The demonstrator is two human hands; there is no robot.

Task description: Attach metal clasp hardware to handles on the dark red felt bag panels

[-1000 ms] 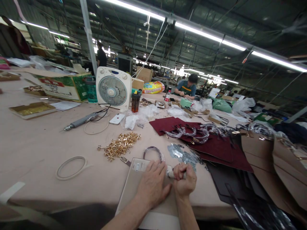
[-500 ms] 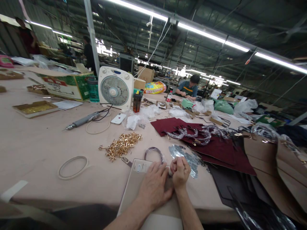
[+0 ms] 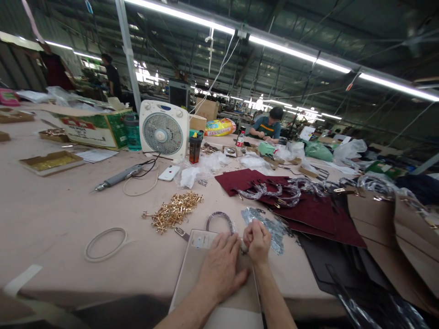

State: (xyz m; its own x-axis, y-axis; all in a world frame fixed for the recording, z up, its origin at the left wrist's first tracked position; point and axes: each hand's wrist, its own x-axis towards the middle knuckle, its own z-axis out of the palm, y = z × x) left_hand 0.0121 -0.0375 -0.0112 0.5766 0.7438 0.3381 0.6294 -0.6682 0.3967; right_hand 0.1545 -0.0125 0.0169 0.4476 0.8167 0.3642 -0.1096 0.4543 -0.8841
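A beige bag panel (image 3: 192, 274) lies at the table's front edge in front of me. Its plastic-wrapped dark handle (image 3: 219, 215) loops out past the far edge, and a strap with a gold buckle (image 3: 180, 231) sticks out at the far left corner. My left hand (image 3: 221, 265) rests flat on the panel, fingers stretched out. At the panel's far right edge my right hand (image 3: 258, 242) is closed; whatever it pinches is hidden by its fingers. Just beyond that hand lie thin silvery metal plates (image 3: 276, 233). Gold-coloured metal fittings (image 3: 174, 211) are heaped to the left of the handle.
Maroon bag panels (image 3: 308, 214) with wrapped handles are stacked at right, beside brown panels (image 3: 373, 224). Leftward lie a coil of pale tape (image 3: 103, 258) and a corded electric screwdriver (image 3: 118, 177). A phone (image 3: 169, 173), box fan (image 3: 163, 130) and bottle (image 3: 195, 148) stand or lie behind.
My view has shifted slightly. My left hand stays flat on the panel, and my right hand remains closed at its edge with only a slight shift. People in the left background have moved.
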